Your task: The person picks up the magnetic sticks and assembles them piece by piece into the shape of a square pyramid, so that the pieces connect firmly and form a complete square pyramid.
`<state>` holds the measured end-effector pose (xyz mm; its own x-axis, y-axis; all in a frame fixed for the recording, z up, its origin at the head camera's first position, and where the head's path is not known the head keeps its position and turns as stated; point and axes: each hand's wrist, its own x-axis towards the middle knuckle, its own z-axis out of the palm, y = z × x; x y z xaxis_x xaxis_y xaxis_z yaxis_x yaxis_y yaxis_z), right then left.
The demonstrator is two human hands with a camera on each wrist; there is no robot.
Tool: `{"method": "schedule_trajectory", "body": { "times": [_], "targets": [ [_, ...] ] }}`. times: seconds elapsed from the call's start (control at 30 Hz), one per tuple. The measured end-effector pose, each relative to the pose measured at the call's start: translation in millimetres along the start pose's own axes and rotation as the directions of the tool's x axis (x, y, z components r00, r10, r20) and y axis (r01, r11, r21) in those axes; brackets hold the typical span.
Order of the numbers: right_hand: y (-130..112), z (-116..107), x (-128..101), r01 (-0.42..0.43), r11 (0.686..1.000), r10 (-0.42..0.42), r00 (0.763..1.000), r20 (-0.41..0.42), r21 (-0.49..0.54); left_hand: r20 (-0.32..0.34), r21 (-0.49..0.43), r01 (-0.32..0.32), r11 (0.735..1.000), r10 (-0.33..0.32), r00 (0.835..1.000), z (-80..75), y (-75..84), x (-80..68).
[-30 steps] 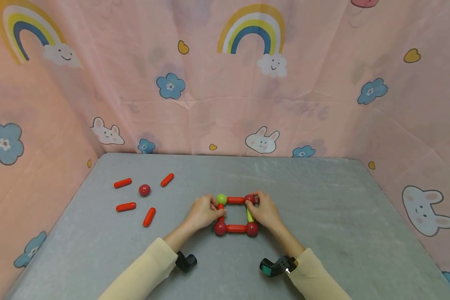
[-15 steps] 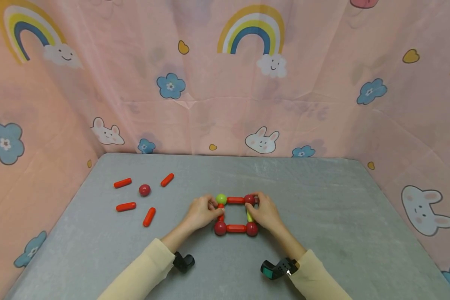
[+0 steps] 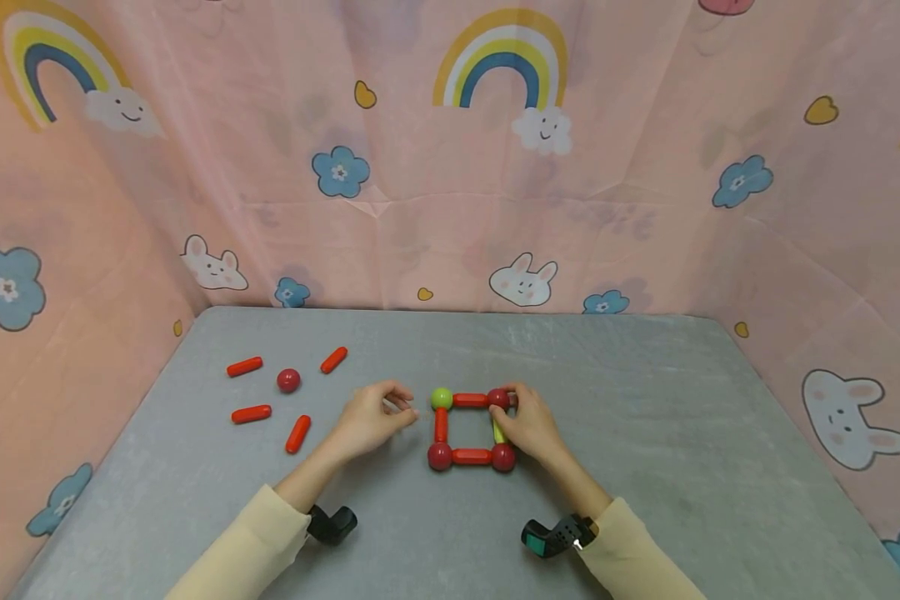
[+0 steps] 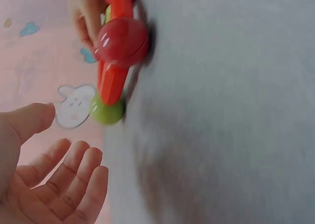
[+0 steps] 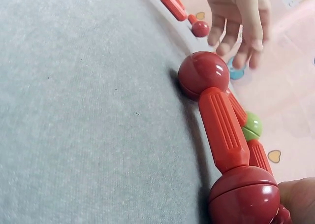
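Note:
A square of toy balls and rods lies in the middle of the table in the head view. Its corners are a green ball (image 3: pixel 441 399), a far right red ball (image 3: pixel 498 398) and two near red balls. Red rods (image 3: pixel 472 457) form three sides, and a yellow-green rod (image 3: pixel 498 432), partly covered by my thumb, makes the right side. My right hand (image 3: pixel 531 423) grips the far right red ball between thumb and fingers. Just left of the square, my left hand (image 3: pixel 371 421) hovers with relaxed fingers and holds nothing; the left wrist view shows its palm (image 4: pixel 44 199) bare.
Several loose red rods (image 3: pixel 251 414) lie around a single red ball (image 3: pixel 288 381) on the left of the grey table (image 3: pixel 645 417). A pink patterned cloth (image 3: pixel 420 233) hangs behind the table and along its sides.
My left hand has let go of the square's left red rod and moved left, its fingers loosening. The right hand stays on the far right ball, and the square has kept its place.

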<state>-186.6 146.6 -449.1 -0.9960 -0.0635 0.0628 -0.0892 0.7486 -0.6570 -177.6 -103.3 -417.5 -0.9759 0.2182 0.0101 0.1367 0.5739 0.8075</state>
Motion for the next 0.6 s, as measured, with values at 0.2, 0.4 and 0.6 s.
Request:
{"method": "schedule_trajectory", "body": {
  "times": [0.2, 0.4, 0.6],
  "targets": [
    [0.1, -0.3, 1.0, -0.003, 1.000, 0.003, 1.000, 0.000, -0.004, -0.042, 0.047, 0.011, 0.999, -0.009, 0.999, -28.1, -4.6, -12.1],
    [-0.8, 0.6, 1.3, -0.002, 1.000, 0.002, 1.000, -0.001, -0.009, -0.106, 0.100, 0.016, 0.995, -0.005, 0.994, -58.7, -20.3, -24.5],
    [0.5, 0.3, 0.4, -0.018, 1.000, 0.018, 1.000, 0.007, -0.004, -0.146, 0.126, 0.019, 0.992, 0.000, 0.989, -81.8, -38.6, -38.4]
  ]
}}
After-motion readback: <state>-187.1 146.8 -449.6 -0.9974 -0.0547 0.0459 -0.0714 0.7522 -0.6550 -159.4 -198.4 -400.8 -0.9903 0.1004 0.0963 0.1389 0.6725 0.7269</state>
